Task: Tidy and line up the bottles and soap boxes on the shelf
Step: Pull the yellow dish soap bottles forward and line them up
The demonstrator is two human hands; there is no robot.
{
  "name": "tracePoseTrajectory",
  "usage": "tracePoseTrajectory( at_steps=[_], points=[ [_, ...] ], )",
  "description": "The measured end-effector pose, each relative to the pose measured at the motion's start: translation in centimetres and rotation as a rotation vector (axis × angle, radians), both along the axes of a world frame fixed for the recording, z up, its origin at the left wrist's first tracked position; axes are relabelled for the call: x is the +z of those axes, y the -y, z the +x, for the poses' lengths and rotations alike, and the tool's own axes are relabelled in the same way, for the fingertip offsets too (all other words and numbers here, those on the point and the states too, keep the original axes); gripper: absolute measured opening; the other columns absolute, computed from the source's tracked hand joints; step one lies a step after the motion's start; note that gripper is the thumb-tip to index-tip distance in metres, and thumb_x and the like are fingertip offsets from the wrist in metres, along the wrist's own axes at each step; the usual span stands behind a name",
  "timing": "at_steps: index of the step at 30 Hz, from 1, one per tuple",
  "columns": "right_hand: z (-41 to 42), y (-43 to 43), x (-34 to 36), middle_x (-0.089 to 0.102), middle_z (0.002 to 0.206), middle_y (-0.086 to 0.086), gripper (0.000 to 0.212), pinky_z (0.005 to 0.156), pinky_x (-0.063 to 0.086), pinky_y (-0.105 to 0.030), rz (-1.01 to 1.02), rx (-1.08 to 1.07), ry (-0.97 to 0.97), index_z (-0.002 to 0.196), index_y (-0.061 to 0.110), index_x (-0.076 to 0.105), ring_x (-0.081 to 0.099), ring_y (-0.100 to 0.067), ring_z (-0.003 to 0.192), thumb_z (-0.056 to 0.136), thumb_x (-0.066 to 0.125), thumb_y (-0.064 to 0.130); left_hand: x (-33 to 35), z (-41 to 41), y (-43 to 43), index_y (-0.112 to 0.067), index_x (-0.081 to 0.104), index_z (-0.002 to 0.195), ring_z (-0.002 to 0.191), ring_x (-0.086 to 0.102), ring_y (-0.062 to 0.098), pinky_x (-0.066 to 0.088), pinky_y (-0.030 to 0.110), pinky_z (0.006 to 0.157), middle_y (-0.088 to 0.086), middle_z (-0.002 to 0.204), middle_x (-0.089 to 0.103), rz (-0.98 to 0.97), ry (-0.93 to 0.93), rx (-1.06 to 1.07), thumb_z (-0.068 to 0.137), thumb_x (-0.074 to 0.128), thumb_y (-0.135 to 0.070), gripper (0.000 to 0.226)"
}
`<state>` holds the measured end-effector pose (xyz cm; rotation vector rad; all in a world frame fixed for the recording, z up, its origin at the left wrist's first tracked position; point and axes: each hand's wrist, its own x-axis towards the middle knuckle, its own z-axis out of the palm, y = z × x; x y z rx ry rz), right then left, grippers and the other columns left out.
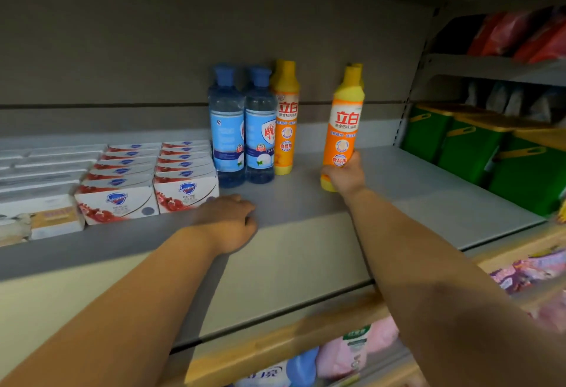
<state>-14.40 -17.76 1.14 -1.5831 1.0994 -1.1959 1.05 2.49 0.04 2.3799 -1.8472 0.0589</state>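
The right hand (344,173) grips the lower part of a tilted orange bottle (344,123). Whether the bottle's base touches the shelf (398,178) cannot be told. Behind it, only the yellow cap (359,66) of another bottle shows. The left hand (228,221) rests on the shelf with fingers loosely bent, holding nothing, just beside the soap boxes (118,203).

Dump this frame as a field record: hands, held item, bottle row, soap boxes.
right hand: grips held orange bottle near its base
held bottle pose: tilted, top leaning right; base contact with shelf unclear
left hand: rests on shelf front, holds nothing
bottle row: two blue bottles, then standing orange bottle, upright, side by side
gap: bare shelf between row and held bottle
Safeguard soap boxes: two columns, left of blue bottles
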Motion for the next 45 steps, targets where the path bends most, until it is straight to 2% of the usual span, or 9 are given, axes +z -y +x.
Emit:
tracePoseTrajectory(
  at_steps=[4,9,19,27,32,35,37,41,45],
  points=[
    [-1.4,3.7,-0.6,0.053,0.127,-0.011,0.063,0.097,0.046,-0.041,0.012,-0.055,-0.038,0.133,0.009,0.039,0.054,-0.027,0.11,0.079,0.072,0.012,1.3,-1.9,1.8,-0.017,0.056,0.11,0.099,0.05,0.022,0.044,0.033,0.078,0.007,0.111,0.052,0.039,0.156,0.056,0.096,0.03,-0.038,0.036],
    [-1.8,7.2,-1.1,0.044,0.133,-0.01,0.067,0.094,0.043,-0.038,-0.015,-0.183,-0.041,0.136,0.015,0.036,0.051,-0.026,0.113,0.08,0.073,0.018,0.1,-1.0,2.2,-0.02,0.046,0.085,0.102,0.046,0.019,0.044,0.035,0.082,-0.002,0.094,0.042,-0.089,0.017,0.041,0.091,0.037,-0.038,0.021],
    [-1.0,11.5,-1.4,0.046,0.138,-0.011,0.052,0.099,0.04,-0.039,-0.059,-0.104,-0.246,0.138,0.011,0.032,0.046,-0.032,0.123,0.094,0.055,0.026,-1.0,0.2,3.1,-0.028,0.051,0.131,0.123,0.037,0.013,0.036,0.03,0.1,-0.006,0.13,0.046,-0.163,-0.106,-0.009,0.09,0.044,-0.041,0.043],
    [-1.2,13.1,-1.4,0.041,0.142,-0.011,0.056,0.104,0.036,-0.041,-0.054,-0.001,-0.236,0.143,0.012,0.026,0.041,-0.031,0.128,0.095,0.052,0.023,-1.2,0.3,3.3,-0.026,0.053,0.126,0.118,0.038,0.012,0.032,0.024,0.087,-0.005,0.125,0.047,-0.188,-0.092,-0.035,0.091,0.045,-0.04,0.039],
    [-1.1,12.0,-1.3,0.033,0.147,-0.011,0.082,0.108,0.033,-0.042,0.005,-0.111,-0.112,0.149,0.011,0.007,0.035,-0.03,0.134,0.09,0.061,0.028,-1.4,0.3,3.2,-0.021,0.056,0.122,0.117,0.038,0.014,0.035,0.026,0.092,-0.003,0.123,0.048,-0.187,-0.102,-0.018,0.09,0.045,-0.039,0.038],
    [-0.5,9.9,-1.0,0.037,0.138,-0.017,0.063,0.107,0.033,-0.039,-0.279,-0.293,-0.174,0.138,0.003,0.032,0.034,-0.031,0.13,0.085,0.063,0.014,-1.4,0.3,3.3,-0.019,0.058,0.12,0.118,0.039,0.015,0.037,0.029,0.096,-0.002,0.121,0.048,-0.169,-0.108,-0.006,0.086,0.039,-0.045,0.047],
    [1.4,7.8,-0.4,0.045,0.126,-0.018,0.049,0.1,0.039,-0.037,-0.364,-0.164,-0.127,0.126,0.001,0.042,0.043,-0.032,0.12,0.081,0.061,0.003,-1.3,0.2,3.3,-0.019,0.059,0.121,0.118,0.04,0.016,0.038,0.03,0.098,-0.002,0.12,0.05,-0.174,-0.126,-0.007,0.078,0.033,-0.047,0.057],
    [6.5,3.7,0.2,0.043,0.131,-0.001,0.07,0.095,0.041,-0.029,-0.105,0.331,-0.124,0.139,0.016,0.032,0.042,-0.015,0.122,0.08,0.068,0.007,-1.4,0.3,3.3,-0.022,0.056,0.126,0.119,0.04,0.016,0.036,0.027,0.098,-0.002,0.121,0.049,-0.182,-0.138,-0.022,0.083,0.037,-0.046,0.053],
    [9.6,1.8,-0.3,0.052,0.116,0.002,0.069,0.071,0.047,-0.02,0.057,0.417,0.041,0.133,0.019,0.033,0.054,-0.011,0.099,0.077,0.069,0.003,-1.4,0.2,3.3,-0.023,0.054,0.128,0.119,0.038,0.015,0.034,0.026,0.096,-0.002,0.123,0.048,-0.184,-0.12,-0.033,0.089,0.046,-0.038,0.043]
  ],
)
